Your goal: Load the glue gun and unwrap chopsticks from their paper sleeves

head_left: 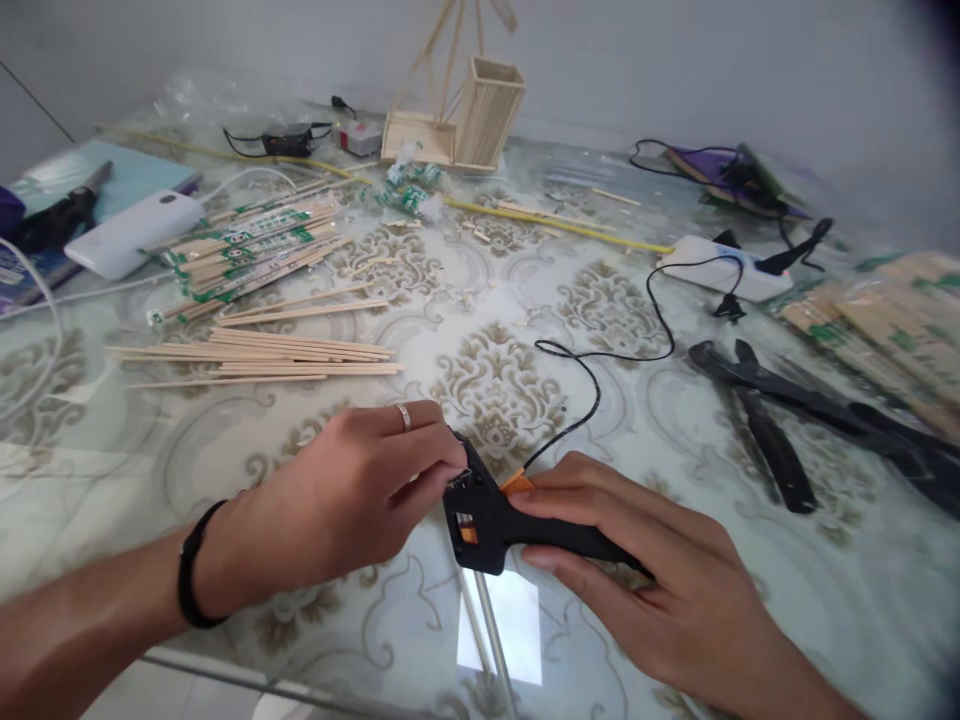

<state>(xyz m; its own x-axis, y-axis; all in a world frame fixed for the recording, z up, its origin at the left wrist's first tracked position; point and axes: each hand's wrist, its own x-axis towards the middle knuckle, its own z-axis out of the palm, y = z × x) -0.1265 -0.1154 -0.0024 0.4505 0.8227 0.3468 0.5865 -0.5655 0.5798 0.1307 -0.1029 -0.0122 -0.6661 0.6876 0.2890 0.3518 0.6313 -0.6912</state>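
A black hot glue gun with an orange trigger is between my hands, just above the patterned tabletop. My right hand is wrapped round its handle. My left hand, with a ring on one finger, pinches at the gun's front end; the nozzle there is hidden by the fingers. Out of the gun's back end, towards me, sticks a clear glue stick. A black cord runs from the gun towards a white power strip. Loose wooden sticks lie beyond my left hand.
Wrapped chopsticks lie at the left near a white power bank. Black pliers and bagged sticks are on the right. At the back stand a wooden stick box and a frame. A yellow strip crosses the table.
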